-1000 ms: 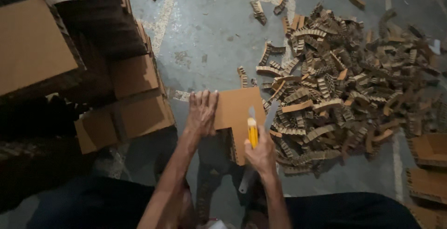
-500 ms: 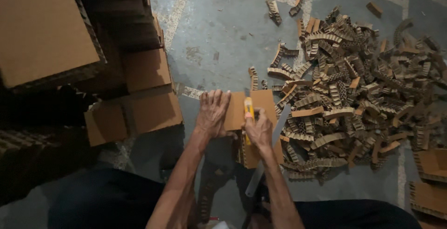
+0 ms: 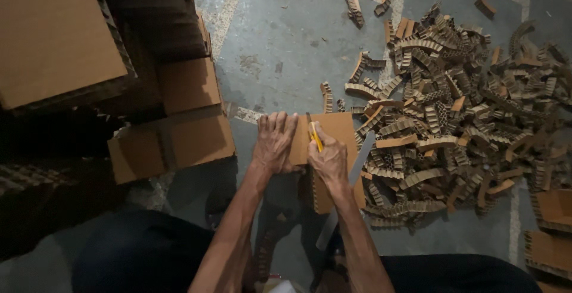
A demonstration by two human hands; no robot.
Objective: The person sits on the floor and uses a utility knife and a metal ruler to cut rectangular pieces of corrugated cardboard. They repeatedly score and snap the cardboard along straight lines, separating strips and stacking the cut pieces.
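1. My left hand [image 3: 274, 143] lies flat, fingers spread, pressing the brown cardboard sheet [image 3: 336, 135] onto the concrete floor [image 3: 286, 37].
2. My right hand [image 3: 328, 161] has its fingers wrapped around a yellow utility knife [image 3: 314, 135], blade on the sheet.
3. A pile of honeycomb cardboard strips [image 3: 459, 114] lies just right of the sheet.
4. Plain brown cardboard boxes [image 3: 179, 120] are stacked at left.
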